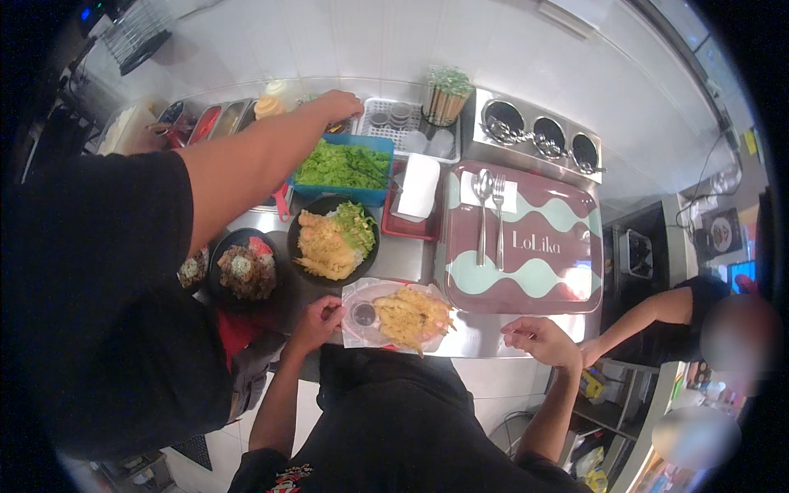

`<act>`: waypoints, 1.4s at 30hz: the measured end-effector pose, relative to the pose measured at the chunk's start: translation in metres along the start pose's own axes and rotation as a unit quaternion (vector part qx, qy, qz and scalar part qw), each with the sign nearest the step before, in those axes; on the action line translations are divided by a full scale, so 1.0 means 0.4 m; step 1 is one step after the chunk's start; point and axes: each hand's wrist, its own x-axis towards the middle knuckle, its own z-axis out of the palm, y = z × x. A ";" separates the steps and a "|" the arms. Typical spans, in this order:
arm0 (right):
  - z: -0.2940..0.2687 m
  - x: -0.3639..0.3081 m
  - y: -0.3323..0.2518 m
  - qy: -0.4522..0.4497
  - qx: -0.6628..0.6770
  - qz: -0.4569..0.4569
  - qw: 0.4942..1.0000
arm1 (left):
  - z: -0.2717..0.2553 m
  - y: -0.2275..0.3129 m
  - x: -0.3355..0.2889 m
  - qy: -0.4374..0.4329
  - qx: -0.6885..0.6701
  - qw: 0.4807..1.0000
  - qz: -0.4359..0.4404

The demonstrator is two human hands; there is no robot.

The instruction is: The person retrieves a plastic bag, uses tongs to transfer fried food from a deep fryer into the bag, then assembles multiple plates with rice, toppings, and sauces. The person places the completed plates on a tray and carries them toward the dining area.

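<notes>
My left hand [315, 325] pinches the left edge of a paper-lined pink serving basket [354, 332] at the counter's front edge. Golden fried tempura [408, 316] fills its right part, next to a small cup of dark sauce [363, 313]. My right hand [543, 340] is held apart from the basket, fingers loosely bent and nothing in them. Just beyond it lies a brown and mint patterned serving tray [538, 287], bearing a spoon [482, 215] and fork [499, 220] on a white napkin. Behind the basket stands a black bowl [362, 257] of tempura, rice and salad.
A co-worker's arm [263, 164] reaches over from the left above a blue container [380, 197] of lettuce. A meat rice bowl [245, 269] sits left. White paper [419, 185] lies on a red tray. Behind are a metal cutlery holder [538, 152] and another person's arm [645, 319] at right.
</notes>
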 end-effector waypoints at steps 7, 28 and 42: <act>0.031 -0.002 0.016 0.008 -0.007 0.023 1.000 | -0.012 0.039 -0.032 -0.038 0.018 0.998 -0.045; 0.415 0.054 0.102 -0.189 0.061 0.084 0.977 | 0.006 -0.040 -0.177 -0.107 -0.188 0.962 -0.167; 0.777 0.047 0.101 -0.079 0.420 0.072 0.901 | 0.109 -0.109 -0.272 -0.235 -0.175 0.943 -0.159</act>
